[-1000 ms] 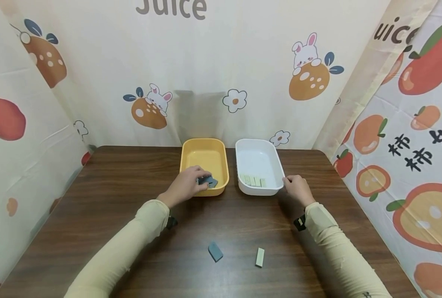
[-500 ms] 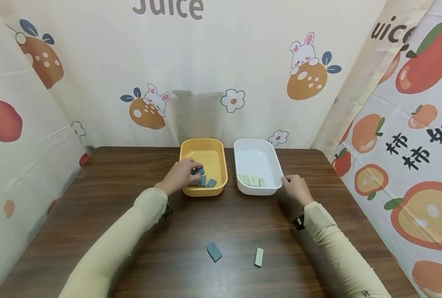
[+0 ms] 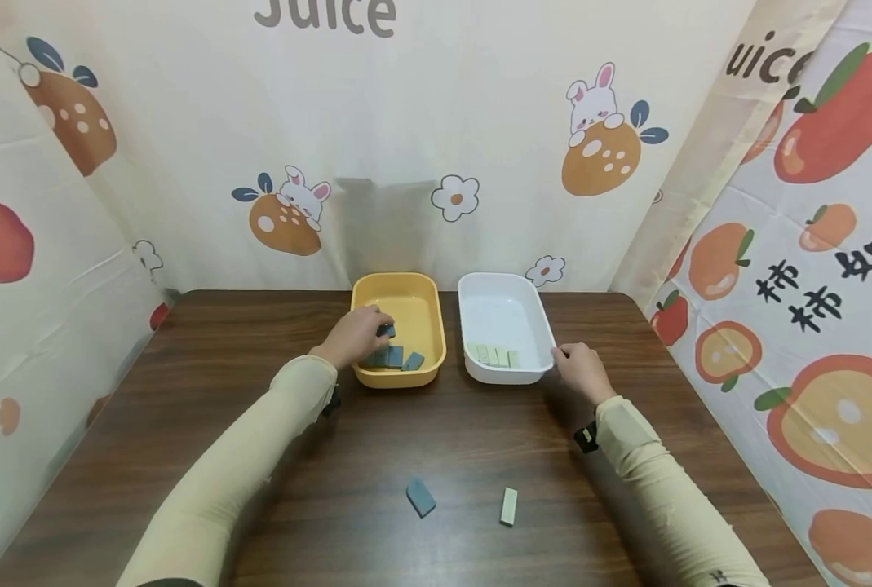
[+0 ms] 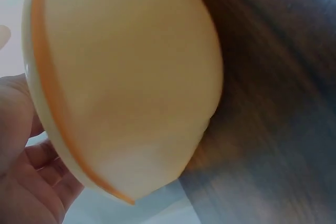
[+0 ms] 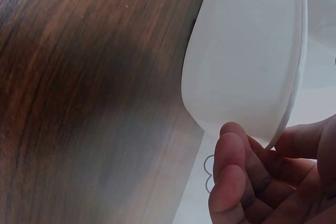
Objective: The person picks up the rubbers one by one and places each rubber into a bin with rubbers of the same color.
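In the head view my left hand (image 3: 351, 336) reaches over the left side of the yellow tray (image 3: 438, 326) and pinches a small blue-grey block (image 3: 387, 331) at its fingertips. Several more blue-grey blocks (image 3: 396, 356) lie at the tray's near end. My right hand (image 3: 584, 372) pinches the near right rim of the white tray (image 3: 505, 376), thumb and fingers on either side of the rim in the right wrist view. A row of pale green blocks (image 3: 493, 355) lies at this tray's near end. The yellow tray's outer wall (image 4: 126, 77) hides the left fingertips in the left wrist view.
A blue-grey block (image 3: 421, 497) with a slanted end and a pale green block (image 3: 508, 506) lie apart on the brown wooden table (image 3: 333, 489). Printed curtains (image 3: 406, 122) stand behind the trays and along both sides.
My left hand has drawn back and left from the near end of the yellow tray with one block, uncovering the other blue-grey blocks. The right hand stays on the white rim.
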`<act>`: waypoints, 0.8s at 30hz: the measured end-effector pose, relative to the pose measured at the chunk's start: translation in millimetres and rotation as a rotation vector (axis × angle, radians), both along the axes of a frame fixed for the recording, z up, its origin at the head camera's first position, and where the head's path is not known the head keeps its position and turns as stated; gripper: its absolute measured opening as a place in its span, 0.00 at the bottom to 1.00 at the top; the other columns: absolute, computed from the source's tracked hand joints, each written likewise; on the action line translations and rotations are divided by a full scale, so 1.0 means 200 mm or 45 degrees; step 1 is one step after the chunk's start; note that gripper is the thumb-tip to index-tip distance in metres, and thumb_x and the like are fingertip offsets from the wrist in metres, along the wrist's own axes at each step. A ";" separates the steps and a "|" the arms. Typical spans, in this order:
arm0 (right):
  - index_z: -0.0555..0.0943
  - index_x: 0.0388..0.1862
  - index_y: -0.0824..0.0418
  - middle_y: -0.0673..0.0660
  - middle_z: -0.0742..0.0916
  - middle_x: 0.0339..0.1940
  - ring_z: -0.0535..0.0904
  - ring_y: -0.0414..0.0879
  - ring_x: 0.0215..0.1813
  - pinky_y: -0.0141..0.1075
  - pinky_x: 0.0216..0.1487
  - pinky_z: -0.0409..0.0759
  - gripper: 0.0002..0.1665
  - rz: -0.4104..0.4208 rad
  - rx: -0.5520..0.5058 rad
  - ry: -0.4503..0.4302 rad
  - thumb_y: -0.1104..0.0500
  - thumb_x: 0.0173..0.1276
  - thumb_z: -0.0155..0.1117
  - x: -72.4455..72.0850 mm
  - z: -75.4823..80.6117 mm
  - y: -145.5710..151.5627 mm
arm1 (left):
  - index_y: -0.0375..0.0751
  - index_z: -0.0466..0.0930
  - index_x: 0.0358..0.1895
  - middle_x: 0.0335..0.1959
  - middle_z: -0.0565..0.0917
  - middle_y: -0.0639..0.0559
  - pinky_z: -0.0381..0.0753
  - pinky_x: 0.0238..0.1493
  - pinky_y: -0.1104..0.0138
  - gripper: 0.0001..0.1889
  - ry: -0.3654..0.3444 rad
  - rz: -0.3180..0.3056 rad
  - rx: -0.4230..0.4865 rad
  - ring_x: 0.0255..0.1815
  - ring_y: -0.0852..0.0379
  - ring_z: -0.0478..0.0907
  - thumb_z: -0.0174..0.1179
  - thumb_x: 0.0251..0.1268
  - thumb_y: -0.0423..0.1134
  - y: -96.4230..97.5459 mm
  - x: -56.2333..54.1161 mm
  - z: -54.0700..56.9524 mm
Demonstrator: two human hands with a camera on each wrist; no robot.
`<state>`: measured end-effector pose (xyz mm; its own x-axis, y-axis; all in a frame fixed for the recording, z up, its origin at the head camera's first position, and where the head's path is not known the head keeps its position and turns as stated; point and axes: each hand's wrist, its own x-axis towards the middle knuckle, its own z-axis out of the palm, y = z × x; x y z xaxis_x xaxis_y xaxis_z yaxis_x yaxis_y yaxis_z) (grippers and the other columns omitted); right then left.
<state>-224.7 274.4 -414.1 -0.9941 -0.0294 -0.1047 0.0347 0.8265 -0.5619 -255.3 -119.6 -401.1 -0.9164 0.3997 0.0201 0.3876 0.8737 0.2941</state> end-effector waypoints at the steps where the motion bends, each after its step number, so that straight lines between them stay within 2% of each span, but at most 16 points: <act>1: 0.80 0.31 0.68 0.57 0.81 0.21 0.75 0.45 0.25 0.35 0.27 0.71 0.23 0.001 0.000 -0.001 0.55 0.78 0.43 0.00 0.00 0.00 | 0.38 0.81 0.57 0.46 0.81 0.44 0.79 0.47 0.57 0.18 -0.003 -0.001 -0.009 0.42 0.51 0.76 0.60 0.67 0.40 0.00 -0.01 0.00; 7: 0.80 0.31 0.67 0.56 0.81 0.21 0.76 0.45 0.25 0.35 0.28 0.72 0.23 -0.004 -0.001 -0.007 0.55 0.78 0.44 0.00 0.00 0.00 | 0.37 0.81 0.56 0.45 0.81 0.44 0.79 0.48 0.57 0.18 -0.013 -0.030 -0.064 0.42 0.52 0.77 0.62 0.66 0.40 0.01 -0.05 -0.01; 13: 0.82 0.39 0.69 0.57 0.82 0.23 0.78 0.46 0.26 0.34 0.28 0.73 0.23 -0.013 -0.002 -0.019 0.55 0.78 0.43 -0.01 -0.01 0.00 | 0.36 0.83 0.51 0.42 0.82 0.45 0.78 0.45 0.58 0.17 -0.003 -0.049 -0.133 0.40 0.52 0.76 0.65 0.63 0.42 0.01 -0.08 -0.02; 17: 0.82 0.43 0.70 0.58 0.83 0.24 0.78 0.46 0.26 0.34 0.28 0.73 0.23 -0.014 -0.004 -0.010 0.55 0.78 0.43 -0.01 -0.01 0.00 | 0.37 0.84 0.49 0.44 0.83 0.44 0.78 0.48 0.57 0.15 -0.004 -0.053 -0.195 0.43 0.51 0.77 0.65 0.63 0.42 0.01 -0.11 -0.05; 20: 0.82 0.43 0.70 0.59 0.83 0.24 0.78 0.45 0.26 0.34 0.28 0.73 0.23 -0.011 0.000 -0.001 0.56 0.78 0.43 -0.02 -0.01 0.00 | 0.38 0.85 0.46 0.43 0.83 0.45 0.78 0.48 0.57 0.13 -0.004 -0.054 -0.231 0.42 0.51 0.78 0.65 0.63 0.41 0.01 -0.14 -0.07; 24: 0.82 0.39 0.69 0.59 0.83 0.23 0.78 0.45 0.25 0.35 0.28 0.72 0.23 -0.014 0.004 0.001 0.55 0.78 0.43 -0.02 -0.02 0.01 | 0.39 0.85 0.38 0.36 0.85 0.47 0.78 0.42 0.59 0.08 -0.019 -0.042 -0.245 0.36 0.53 0.76 0.64 0.63 0.40 0.01 -0.16 -0.09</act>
<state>-228.3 275.5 -417.2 -0.9944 -0.0184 -0.1042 0.0433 0.8277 -0.5595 -287.8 -117.2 -419.0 -0.9023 0.4249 -0.0733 0.4139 0.9011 0.1290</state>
